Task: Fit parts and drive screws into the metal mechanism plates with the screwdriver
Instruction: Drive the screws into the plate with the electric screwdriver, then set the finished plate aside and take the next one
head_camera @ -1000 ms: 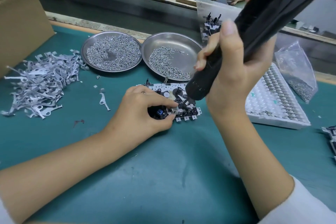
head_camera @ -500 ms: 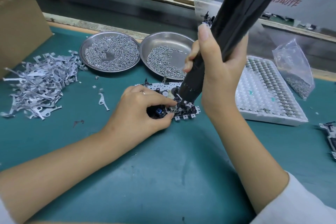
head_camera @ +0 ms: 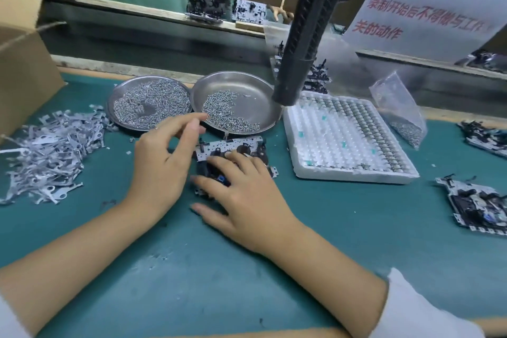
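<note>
On green mat, mechanism plate (head_camera: 233, 147) under right hand's (head_camera: 247, 195) flat relaxed fingers, left hand (head_camera: 164, 158) beside, loosely spread, empty.

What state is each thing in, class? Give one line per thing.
screwdriver: hanging free, held by no hand
mechanism plate: flat on the mat, under the right hand
left hand: open, fingers toward the right dish
left dish: full of screws
plastic bag: open, holding screws

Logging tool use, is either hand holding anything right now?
No. The screwdriver hangs free; the right hand rests flat on the plate, and the left hand is open.
</note>
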`<state>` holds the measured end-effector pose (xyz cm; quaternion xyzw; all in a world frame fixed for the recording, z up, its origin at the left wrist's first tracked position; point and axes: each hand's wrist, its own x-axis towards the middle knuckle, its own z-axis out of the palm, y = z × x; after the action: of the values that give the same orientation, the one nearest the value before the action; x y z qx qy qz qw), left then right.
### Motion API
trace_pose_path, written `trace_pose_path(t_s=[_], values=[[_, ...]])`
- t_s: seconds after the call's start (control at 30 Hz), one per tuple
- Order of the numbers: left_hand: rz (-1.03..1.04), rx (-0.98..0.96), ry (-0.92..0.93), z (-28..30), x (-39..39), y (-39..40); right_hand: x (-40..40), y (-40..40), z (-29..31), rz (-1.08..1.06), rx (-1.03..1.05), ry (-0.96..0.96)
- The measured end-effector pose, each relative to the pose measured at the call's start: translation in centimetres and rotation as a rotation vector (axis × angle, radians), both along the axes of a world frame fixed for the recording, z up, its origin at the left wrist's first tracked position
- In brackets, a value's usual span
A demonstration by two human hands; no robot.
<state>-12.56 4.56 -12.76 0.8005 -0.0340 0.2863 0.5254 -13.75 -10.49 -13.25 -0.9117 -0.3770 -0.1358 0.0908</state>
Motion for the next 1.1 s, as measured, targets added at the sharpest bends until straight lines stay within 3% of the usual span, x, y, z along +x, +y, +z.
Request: trace_pose_path(t_s=[0.33,0.7,0.97,1.03,1.1], values=[[-0.001,-0.032,-0.013,-0.7,0.3,0.5,-7.3,-6.8,0.3,-0.074,-0.028,-0.086],[0.039,0.043,0.006,-1.9,1.2,0.9,-7.0,-23.0,-0.2,-0.657,-0.018,-0.171],[0.071,0.093,-0.011,-2.2,1.5,1.2,-4.0,-27.9,-0.2,-1.079,0.022,-0.046],[0.071,0.106,-0.017,-1.9,1.4,1.0,-3.5,-26.7,0.8,-1.035,0.081,-0.066],[0.070,0.114,-0.021,-1.6,1.1,0.8,-3.4,-23.3,1.6,-0.824,0.203,-0.152]])
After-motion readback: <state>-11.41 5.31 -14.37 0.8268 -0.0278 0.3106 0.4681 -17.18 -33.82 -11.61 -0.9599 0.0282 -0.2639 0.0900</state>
